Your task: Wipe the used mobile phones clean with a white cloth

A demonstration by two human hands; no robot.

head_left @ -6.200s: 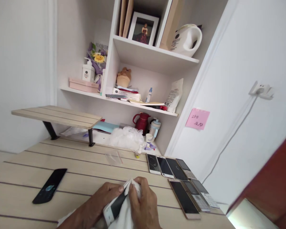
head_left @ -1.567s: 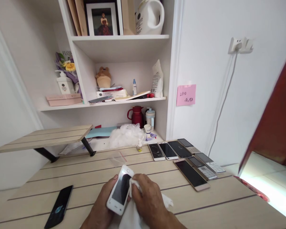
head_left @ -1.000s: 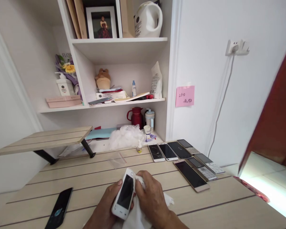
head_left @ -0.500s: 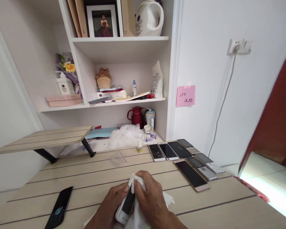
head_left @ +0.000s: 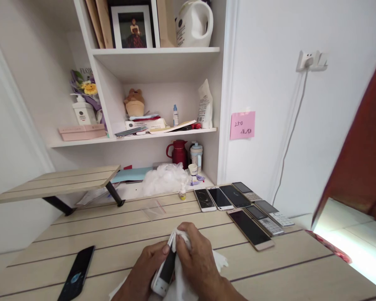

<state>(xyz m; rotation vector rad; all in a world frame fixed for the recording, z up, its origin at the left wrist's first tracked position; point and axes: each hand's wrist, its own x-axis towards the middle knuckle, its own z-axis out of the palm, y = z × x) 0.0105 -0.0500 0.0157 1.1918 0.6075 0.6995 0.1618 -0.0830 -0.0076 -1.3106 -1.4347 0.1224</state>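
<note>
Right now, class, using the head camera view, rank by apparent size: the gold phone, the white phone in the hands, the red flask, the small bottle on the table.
1. The gold phone.
2. The white phone and the red flask: unsure, the phone being partly hidden and nearer the camera.
3. The small bottle.

The pale wood-plank desk (head_left: 269, 259) carries rows of mobile phones (head_left: 235, 196) at two o'clock, a black phone (head_left: 76, 273) at eight, and a clear zip bag (head_left: 153, 210) at twelve.
</note>
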